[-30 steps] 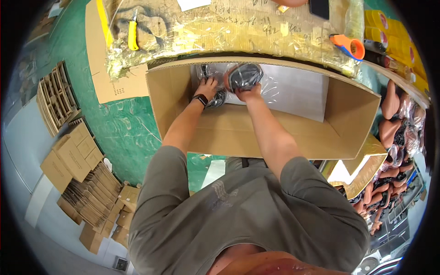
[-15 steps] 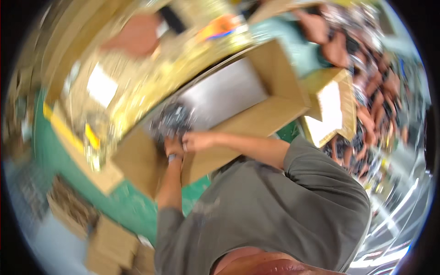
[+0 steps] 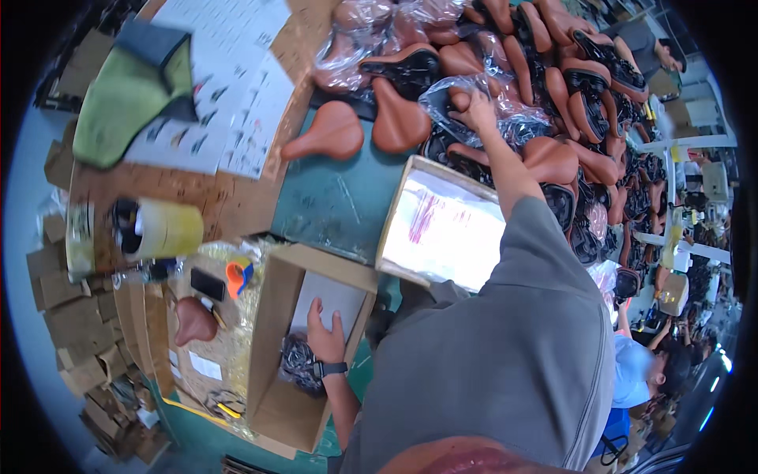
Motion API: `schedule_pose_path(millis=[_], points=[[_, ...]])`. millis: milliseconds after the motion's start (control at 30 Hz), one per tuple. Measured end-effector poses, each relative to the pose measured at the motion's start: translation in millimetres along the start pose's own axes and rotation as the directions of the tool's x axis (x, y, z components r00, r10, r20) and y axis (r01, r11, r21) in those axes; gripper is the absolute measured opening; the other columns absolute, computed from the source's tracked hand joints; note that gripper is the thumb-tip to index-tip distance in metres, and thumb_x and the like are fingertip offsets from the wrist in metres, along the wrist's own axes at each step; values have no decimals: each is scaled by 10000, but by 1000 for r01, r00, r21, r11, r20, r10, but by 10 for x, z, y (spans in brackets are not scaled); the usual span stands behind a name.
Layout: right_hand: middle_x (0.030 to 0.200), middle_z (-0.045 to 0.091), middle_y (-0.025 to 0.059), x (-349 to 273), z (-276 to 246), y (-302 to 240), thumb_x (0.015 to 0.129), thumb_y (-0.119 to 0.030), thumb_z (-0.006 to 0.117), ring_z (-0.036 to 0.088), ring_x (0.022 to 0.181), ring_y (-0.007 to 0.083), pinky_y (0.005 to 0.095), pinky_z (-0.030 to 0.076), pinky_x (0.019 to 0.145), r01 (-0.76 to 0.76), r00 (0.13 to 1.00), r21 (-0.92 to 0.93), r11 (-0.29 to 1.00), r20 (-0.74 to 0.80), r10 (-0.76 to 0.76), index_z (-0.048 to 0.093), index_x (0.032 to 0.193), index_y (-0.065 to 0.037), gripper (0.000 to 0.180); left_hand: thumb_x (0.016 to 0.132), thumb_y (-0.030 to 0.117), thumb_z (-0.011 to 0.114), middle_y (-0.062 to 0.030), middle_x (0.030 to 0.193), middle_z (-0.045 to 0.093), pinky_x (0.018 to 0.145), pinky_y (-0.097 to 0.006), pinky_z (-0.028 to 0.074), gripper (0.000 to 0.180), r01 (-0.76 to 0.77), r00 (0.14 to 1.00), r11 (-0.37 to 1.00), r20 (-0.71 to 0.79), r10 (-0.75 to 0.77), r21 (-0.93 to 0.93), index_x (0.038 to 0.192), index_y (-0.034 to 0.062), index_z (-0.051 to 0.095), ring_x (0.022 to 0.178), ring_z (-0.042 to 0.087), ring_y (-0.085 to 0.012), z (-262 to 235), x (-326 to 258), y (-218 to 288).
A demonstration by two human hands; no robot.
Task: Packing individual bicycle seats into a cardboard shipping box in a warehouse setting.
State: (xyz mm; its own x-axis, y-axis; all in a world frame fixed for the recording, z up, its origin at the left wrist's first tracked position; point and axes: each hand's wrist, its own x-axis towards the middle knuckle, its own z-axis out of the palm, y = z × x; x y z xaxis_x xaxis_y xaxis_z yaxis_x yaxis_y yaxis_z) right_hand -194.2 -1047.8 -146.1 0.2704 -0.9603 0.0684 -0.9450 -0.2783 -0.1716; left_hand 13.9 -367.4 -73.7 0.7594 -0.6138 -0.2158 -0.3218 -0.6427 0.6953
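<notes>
The bagged saddle [image 3: 474, 107], a brown bicycle seat in clear plastic wrap, lies at the near edge of the large saddle pile [image 3: 568, 71] on the green bench [image 3: 339, 201], well apart from the carton. The right hand [image 3: 472, 104] is on it, arm fully extended, fingers curled over the top of the wrap; whether they grip the seat itself or only the film cannot be told.

The left hand [image 3: 324, 336], wearing a dark wristwatch [image 3: 330, 368], lies palm-down with fingers spread inside the open cardboard carton [image 3: 272, 347], holding nothing, just beside the dark bagged saddles [image 3: 298, 359] packed at the carton's near end.

Risks, as judged:
- Grip on loose film alone could let the seat slip out or tear the bag on lifting.
- Neighbouring saddles touch and overlap the held one; pulling it free could drag others off the heap.
- The reach is long and the body twisted between pile and carton, so control at the far hand looks weak.
- The shallow tray of plastic bags [image 3: 446, 229] lies between pile and carton; a low carry could catch its rim.
</notes>
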Motion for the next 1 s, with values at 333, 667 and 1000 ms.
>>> schedule_pose_path(millis=[333, 667, 1000], points=[[1094, 730, 191, -582, -1117, -373, 800, -100, 891, 745, 1023, 419, 458, 595, 881, 185, 896, 762, 621, -390, 212, 668, 1186, -42, 450, 1113, 444, 639, -200, 1619, 558, 1164, -456, 520, 672, 751, 638, 164, 767, 67, -639, 1606, 15, 484, 1412, 609, -358, 1504, 1559, 2554], [1458, 680, 230, -1031, -1716, -833, 867, -253, 882, 686, 1316, 373, 471, 570, 1085, 86, 320, 976, 201, 164, -933, 655, 1392, -17, 619, 1074, 565, 616, -79, 1325, 693, 891, -439, 607, 576, 228, 941, -306, 290, -174, -924, 1460, 138, 627, 1112, 677, -291, 750, 1363, 2247], [1295, 734, 331, 2153, 1164, -3508, 887, -356, 784, 746, 1212, 447, 482, 597, 1051, 116, 964, 405, 907, 173, -201, 605, 1387, 151, 734, 1092, 610, 547, -115, 1272, 714, 806, -472, 616, 598, 186, 765, -162, 246, -595, -969, 1496, 171, 587, 1003, 704, -329, 2, -398, 1203]])
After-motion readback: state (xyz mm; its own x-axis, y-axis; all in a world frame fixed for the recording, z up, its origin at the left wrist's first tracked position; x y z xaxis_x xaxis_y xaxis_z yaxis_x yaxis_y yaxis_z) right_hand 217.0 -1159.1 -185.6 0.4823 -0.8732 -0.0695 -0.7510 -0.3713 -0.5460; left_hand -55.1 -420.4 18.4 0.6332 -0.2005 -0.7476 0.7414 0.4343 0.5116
